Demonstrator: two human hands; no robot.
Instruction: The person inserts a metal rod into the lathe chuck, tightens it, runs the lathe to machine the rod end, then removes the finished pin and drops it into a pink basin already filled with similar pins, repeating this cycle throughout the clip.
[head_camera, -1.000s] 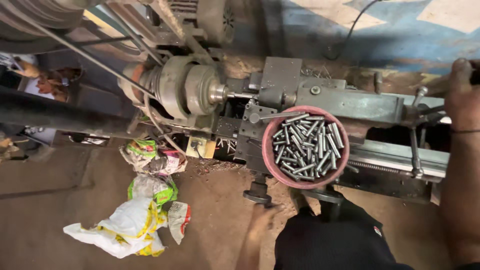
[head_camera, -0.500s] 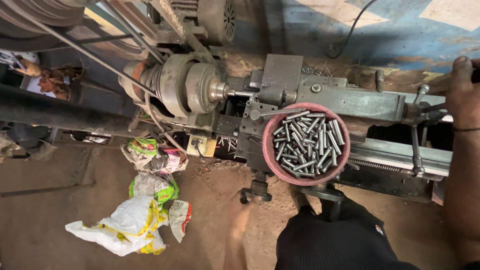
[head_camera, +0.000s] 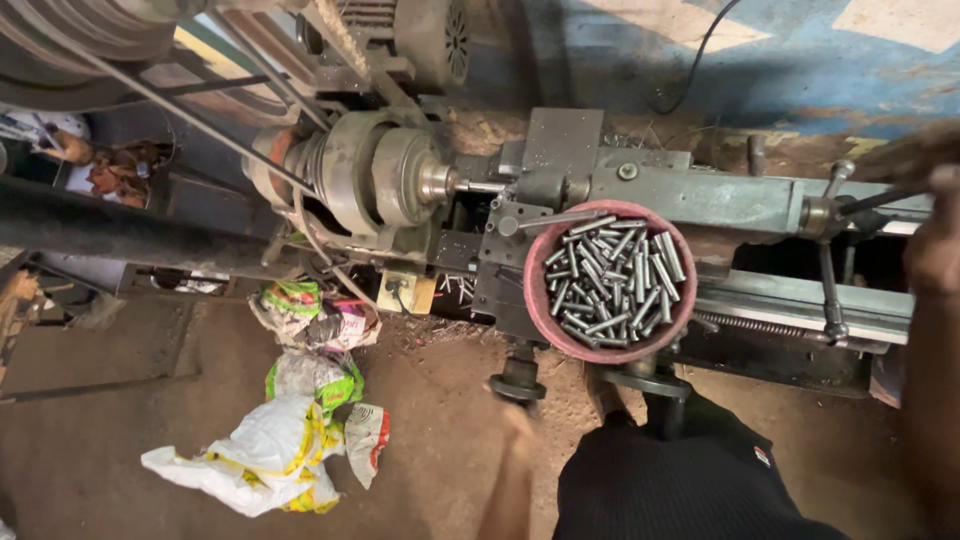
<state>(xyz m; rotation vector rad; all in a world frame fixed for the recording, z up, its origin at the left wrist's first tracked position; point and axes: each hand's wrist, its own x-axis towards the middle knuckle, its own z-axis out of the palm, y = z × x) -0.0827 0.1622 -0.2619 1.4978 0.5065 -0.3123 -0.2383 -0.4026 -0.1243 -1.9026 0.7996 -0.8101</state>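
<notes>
My right hand (head_camera: 938, 245) is at the far right edge, blurred, closed around the end of a dark lever (head_camera: 872, 202) on the lathe's tailstock (head_camera: 700, 195). My left hand (head_camera: 512, 440) comes up from the bottom, blurred, with its fingertips just below a black handwheel (head_camera: 518, 378) on the lathe carriage; its grip is unclear. A round red bowl (head_camera: 540, 300) full of several short steel pins (head_camera: 612, 280) rests on the carriage between the two hands. The chuck (head_camera: 385, 180) holds a thin rod that points right.
Crumpled white, green and yellow plastic bags (head_camera: 270, 450) lie on the dirt floor at the left. A belt and pulley (head_camera: 80, 30) run at the top left. My dark-clothed leg (head_camera: 680, 480) fills the bottom. A blue wall (head_camera: 780, 60) stands behind the lathe.
My left forearm and hand have come up from the bottom edge toward the black handwheel. My right hand stays on the lever at the right.
</notes>
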